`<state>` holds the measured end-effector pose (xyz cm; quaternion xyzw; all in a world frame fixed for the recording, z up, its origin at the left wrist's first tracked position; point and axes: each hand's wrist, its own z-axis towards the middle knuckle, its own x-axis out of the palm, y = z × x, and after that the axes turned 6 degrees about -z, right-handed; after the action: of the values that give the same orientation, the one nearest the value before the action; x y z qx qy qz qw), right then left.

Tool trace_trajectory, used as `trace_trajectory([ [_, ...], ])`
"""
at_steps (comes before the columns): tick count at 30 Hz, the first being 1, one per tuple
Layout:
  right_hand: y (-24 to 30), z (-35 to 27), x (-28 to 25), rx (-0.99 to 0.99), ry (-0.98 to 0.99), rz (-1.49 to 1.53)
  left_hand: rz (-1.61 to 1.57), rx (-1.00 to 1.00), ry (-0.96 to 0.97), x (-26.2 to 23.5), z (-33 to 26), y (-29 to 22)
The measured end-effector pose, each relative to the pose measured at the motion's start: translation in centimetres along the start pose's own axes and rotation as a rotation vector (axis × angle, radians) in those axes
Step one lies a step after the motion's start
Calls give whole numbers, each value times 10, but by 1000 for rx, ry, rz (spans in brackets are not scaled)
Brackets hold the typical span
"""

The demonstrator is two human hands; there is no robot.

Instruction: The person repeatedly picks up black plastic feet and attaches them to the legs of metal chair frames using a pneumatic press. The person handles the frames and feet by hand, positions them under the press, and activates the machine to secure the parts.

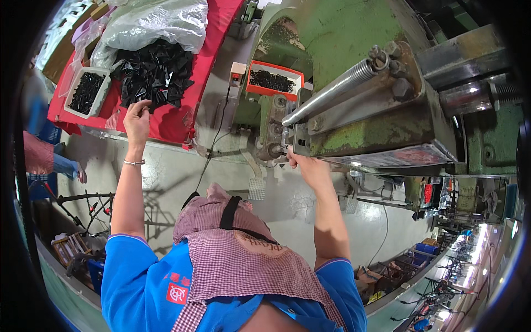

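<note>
The left hand (138,119), fingers curled, seems to be picking from the black pieces (160,72) by the counter's (166,131) front edge. The right hand (307,166) half-closes at the green machine (354,27) (nobody can tell what either holds). Next probably needs one piece pinched.

Left: we note a co-worker's blue trouser leg (64,165); nearer, a black tubular frame (87,196) and wooden slats (67,249). Near right: a blue bin (425,249).
</note>
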<state>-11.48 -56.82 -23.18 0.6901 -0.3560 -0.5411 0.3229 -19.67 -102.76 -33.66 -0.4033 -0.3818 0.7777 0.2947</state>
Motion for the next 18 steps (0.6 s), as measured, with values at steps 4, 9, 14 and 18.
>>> trace_trajectory([
  [4, 0, 7, 1, 107, 10, -5, -378, -271, 99, 13, -24, -31],
  [9, 13, 8, -2, 249, 31, 461, -625, -420, 251, 34, -49, -82],
  [14, 8, -2, -1, 94, -166, 443, -827, -418, 551, 74, -64, -170],
  [18, 4, -14, 10, 55, -129, 518, -873, -382, 696, 115, -81, -236],
])
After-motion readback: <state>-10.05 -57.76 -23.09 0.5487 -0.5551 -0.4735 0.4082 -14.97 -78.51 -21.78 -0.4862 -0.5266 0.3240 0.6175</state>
